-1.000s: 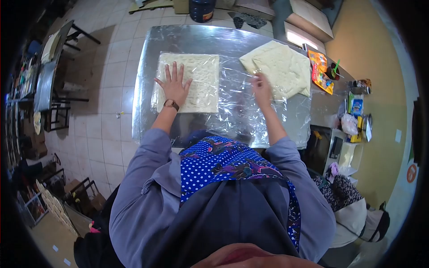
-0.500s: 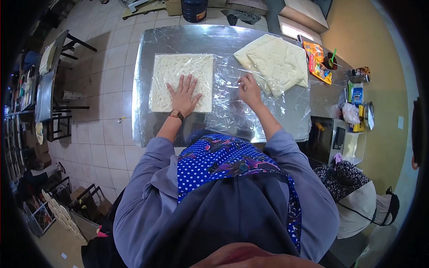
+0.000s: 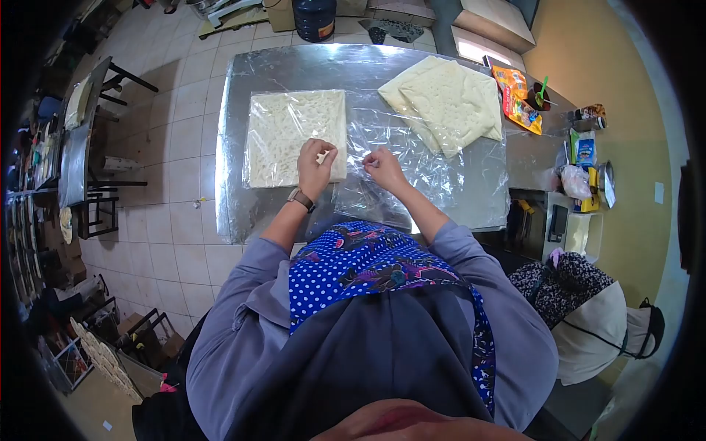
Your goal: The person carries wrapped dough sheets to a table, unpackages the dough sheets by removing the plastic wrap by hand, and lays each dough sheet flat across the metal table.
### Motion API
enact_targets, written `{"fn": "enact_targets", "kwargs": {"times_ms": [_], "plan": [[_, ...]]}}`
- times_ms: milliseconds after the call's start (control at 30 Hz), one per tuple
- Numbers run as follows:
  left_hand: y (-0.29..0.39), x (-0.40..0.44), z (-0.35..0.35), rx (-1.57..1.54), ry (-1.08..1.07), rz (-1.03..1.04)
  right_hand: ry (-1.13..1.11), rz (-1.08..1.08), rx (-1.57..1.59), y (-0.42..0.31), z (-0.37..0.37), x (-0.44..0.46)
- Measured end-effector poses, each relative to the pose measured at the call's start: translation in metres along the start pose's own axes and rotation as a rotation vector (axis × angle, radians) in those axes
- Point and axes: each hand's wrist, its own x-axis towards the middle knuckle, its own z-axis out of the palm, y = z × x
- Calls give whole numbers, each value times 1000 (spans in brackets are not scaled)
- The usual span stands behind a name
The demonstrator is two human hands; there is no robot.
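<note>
A square, pale, pitted slab [image 3: 283,136] lies under clear plastic film on the left half of the metal table [image 3: 272,66]. My left hand [image 3: 316,167], with a watch on its wrist, is over the slab's lower right corner, its thumb and fingertips curled together. Just right of the slab, my right hand [image 3: 384,169] is pinched above the clear plastic film [image 3: 371,202]. Whether either pinch holds film is too small to make out. A folded pale sheet [image 3: 452,103] rests at the table's right, partly over film.
Orange packets [image 3: 518,103] and a dark cup [image 3: 538,97] with a green utensil are on a side surface at the right. Behind the table stands a dark blue drum [image 3: 315,18]. Another table [image 3: 77,147] is at the far left, and bags [image 3: 588,331] sit at lower right.
My left hand has lifted from lying flat on the slab, curled its fingers and moved right. My right hand has moved left and nearer to me, toward the slab's edge.
</note>
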Motion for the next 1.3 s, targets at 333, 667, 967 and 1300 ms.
{"fn": "enact_targets", "kwargs": {"times_ms": [333, 667, 967, 1300], "plan": [[59, -11, -18, 82, -157, 300, -18, 115, 307, -25, 21, 38], [-117, -85, -129, 100, 547, -554, -351, 587, 901, -29, 49, 40], [-114, -82, -148, -832, 565, -760, -541, 511, 941, -56, 48, 51], [-154, -83, -138, -39, 575, -722, -508, 588, 1003, -49, 20, 78]]}}
